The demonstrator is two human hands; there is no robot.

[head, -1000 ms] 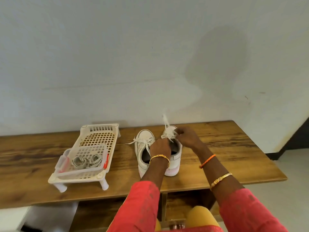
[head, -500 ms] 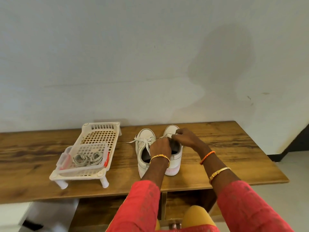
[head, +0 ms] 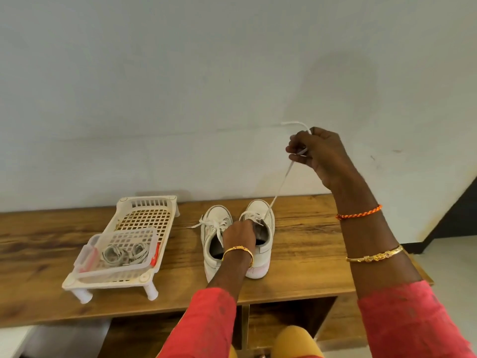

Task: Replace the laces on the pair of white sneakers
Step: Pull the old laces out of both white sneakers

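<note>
Two white sneakers stand side by side on the wooden table [head: 304, 254], toes toward the wall. The left sneaker [head: 213, 236] is laced, its bow loose. My left hand [head: 240, 235] rests on the opening of the right sneaker [head: 263, 228] and holds it down by the tongue. My right hand [head: 317, 151] is raised high near the wall and pinches a white lace [head: 280, 187], which runs taut down to the right sneaker's front eyelets. The lace's free end curls above my fingers.
A cream plastic rack [head: 144, 215] on short legs stands at the table's left. On it sits a clear lidded box [head: 85, 259] with coiled grey-white laces [head: 124, 253] inside. The pale wall runs close behind the table. An open shelf lies under the tabletop.
My right hand has risen from the right sneaker's front up and to the right, drawing the lace out long and taut. My left hand has stayed on the sneaker.
</note>
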